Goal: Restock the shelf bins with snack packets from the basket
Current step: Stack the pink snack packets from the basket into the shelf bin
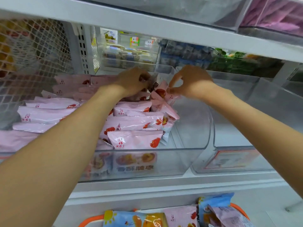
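At the shelf's far left you have a white wire mesh panel (32,51), and just right of it the clear plastic shelf bin (139,163), its left and middle filled with flat pink snack packets printed with red fruit (136,139), stacked up to the front wall. Your left hand (131,81) reaches over that pile to the bin's back edge, fingers curled in a grip on a bunch of the pink packets, though blur hides just how many. Your right hand (191,81) meets it there, thumb and forefinger pinching the corner of an upright pink packet (159,91) that stands tilted against the pile. The bin's right end shows bare floor. Next along sits a second clear plastic bin (232,159) with a red-bordered label. Below the shelf's front edge, the orange-rimmed basket (91,220) holds blue-and-yellow packets (134,218) and more pink ones.
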`<state>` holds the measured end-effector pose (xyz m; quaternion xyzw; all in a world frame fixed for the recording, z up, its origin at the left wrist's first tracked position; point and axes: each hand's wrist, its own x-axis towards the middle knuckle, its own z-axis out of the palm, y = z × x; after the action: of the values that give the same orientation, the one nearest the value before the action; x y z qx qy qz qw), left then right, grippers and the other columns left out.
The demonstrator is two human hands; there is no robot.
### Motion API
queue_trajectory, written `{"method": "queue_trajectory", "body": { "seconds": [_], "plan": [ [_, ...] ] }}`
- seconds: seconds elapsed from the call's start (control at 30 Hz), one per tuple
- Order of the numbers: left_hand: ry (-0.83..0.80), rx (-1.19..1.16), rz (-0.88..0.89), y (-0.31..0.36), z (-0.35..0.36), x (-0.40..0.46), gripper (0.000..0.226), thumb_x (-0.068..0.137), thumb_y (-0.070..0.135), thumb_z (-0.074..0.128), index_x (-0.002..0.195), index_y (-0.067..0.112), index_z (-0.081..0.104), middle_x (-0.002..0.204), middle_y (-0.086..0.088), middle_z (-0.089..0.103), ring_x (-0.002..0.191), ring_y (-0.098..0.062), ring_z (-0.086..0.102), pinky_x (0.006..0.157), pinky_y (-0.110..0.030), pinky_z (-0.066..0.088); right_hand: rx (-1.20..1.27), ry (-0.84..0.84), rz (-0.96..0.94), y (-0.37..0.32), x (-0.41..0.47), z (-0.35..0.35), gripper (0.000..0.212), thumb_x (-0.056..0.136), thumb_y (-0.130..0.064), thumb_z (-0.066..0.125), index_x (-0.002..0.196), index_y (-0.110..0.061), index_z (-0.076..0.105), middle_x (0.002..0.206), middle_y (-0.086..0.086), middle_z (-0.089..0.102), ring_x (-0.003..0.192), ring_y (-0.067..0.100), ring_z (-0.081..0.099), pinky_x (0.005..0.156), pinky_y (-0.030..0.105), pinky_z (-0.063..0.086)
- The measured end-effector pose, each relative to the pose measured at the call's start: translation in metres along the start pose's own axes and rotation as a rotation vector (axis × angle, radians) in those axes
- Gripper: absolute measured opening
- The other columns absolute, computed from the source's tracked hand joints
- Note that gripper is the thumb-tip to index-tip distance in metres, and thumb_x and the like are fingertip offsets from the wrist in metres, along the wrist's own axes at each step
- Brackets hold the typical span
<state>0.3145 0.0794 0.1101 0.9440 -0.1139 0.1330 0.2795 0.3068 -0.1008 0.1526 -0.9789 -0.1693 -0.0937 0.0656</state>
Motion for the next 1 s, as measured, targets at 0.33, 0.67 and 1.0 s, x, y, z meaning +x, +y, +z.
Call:
{"method": "queue_trajectory", "body": {
  "seconds": [0.33,0.67,1.0],
  "plan": [
    [0.167,0.025,0.087,-0.003,0.002,0.006,0.027,0.093,0.040,0.055,0.111,0.027,0.070,0.113,0.003,0.069,0.109,-0.019,0.060,0.096,-0.040,0.044,-0.007,-0.093,0.011,-0.008,0.005,-0.010,0.063,0.077,-0.044,0.074,0.132,-0.023,0.052,0.126,0.002,0.055,0.110,0.021,0.054,0.084,0.027,0.042],
    [0.240,-0.283,0.064,0.008,0.003,0.013,0.041,0.087,0.029,0.063,0.127,0.026,0.055,0.110,0.010,0.060,0.109,-0.014,0.052,0.093,-0.030,0.042,0.112,-0.061,0.035,-0.014,0.011,-0.020,0.056,0.081,-0.031,0.073,0.131,-0.014,0.055,0.132,0.006,0.058,0.116,0.021,0.056,0.088,0.022,0.037],
    [0.263,-0.392,-0.208,0.003,-0.009,0.007,0.017,0.090,0.037,0.058,0.084,0.022,0.056,0.093,-0.004,0.066,0.079,-0.019,0.062,0.077,-0.030,0.048,0.384,0.058,0.164,-0.007,0.008,-0.009,0.072,0.075,-0.054,0.070,0.131,-0.013,0.050,0.135,0.002,0.052,0.126,0.024,0.047,0.107,0.034,0.036]
  ]
}}
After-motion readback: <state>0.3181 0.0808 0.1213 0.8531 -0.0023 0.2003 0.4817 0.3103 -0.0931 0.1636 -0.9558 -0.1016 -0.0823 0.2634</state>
